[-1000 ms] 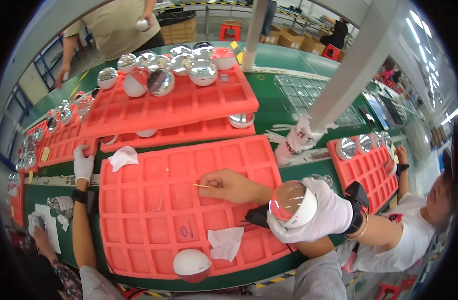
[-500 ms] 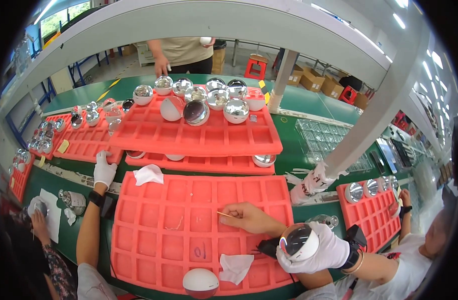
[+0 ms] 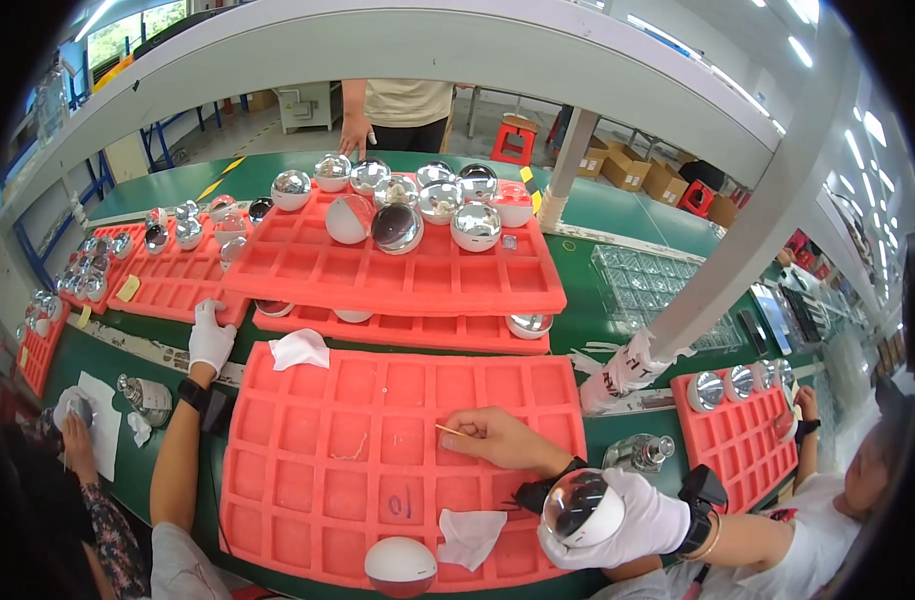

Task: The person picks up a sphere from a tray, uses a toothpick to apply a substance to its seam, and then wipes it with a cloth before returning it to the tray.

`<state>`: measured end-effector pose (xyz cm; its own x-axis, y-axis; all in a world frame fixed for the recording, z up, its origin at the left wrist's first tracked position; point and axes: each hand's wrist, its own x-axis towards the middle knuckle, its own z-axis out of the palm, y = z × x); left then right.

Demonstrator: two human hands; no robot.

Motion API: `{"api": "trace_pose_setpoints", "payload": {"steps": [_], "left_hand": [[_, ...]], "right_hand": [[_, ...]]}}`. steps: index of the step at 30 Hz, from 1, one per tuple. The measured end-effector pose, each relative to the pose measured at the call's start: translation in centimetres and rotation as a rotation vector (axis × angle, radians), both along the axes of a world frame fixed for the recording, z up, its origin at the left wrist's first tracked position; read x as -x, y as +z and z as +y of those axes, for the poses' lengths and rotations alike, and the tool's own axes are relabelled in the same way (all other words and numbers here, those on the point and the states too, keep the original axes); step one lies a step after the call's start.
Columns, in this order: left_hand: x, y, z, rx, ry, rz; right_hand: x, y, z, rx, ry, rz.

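Observation:
My left hand (image 3: 210, 342), in a white glove, rests at the near edge of a red foam tray (image 3: 162, 288) at the left; its fingers are apart, slightly bent, with nothing seen in them. Bare, my right hand (image 3: 489, 438) is closed on a thin wooden stick (image 3: 451, 430) above a large red foam tray (image 3: 362, 465) with square pockets. Just below it, a neighbour's gloved hand (image 3: 632, 520) holds a ball with a clear, dark front and white back (image 3: 582, 507), hiding part of my right forearm. A white-topped ball (image 3: 400, 562) sits at the large tray's near edge.
Beyond is a stacked red tray (image 3: 397, 268) with several shiny balls. White cloths (image 3: 299, 349) (image 3: 471, 536) lie on the large tray. A pump bottle (image 3: 639, 453) stands right, another (image 3: 145, 398) left. A wrapped post (image 3: 622, 375) rises at right. People work on both sides and opposite.
The neighbour's gloved hand has shifted slightly left and down with the ball, uncovering the right bottle. The person opposite's raised hand with a white object has left view. My hands stay nearly still.

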<state>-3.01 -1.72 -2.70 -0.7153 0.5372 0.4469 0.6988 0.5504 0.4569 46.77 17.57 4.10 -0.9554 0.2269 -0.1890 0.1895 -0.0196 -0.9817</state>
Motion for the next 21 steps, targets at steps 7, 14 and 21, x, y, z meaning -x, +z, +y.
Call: {"api": "trace_pose_setpoints", "payload": {"steps": [7,14,21], "left_hand": [[0.0,0.2,0.1,0.043,0.006,-0.032],[-1.7,8.9,-2.2,0.619,-0.042,0.001],[-22.4,18.8,0.0,0.373,-0.633,-0.553]], "right_hand": [[-0.1,-1.4,0.1,0.005,0.005,0.027],[1.0,-2.5,0.5,-0.024,-0.016,0.0],[-0.2,-1.7,1.1,-0.012,-0.021,-0.019]]}}
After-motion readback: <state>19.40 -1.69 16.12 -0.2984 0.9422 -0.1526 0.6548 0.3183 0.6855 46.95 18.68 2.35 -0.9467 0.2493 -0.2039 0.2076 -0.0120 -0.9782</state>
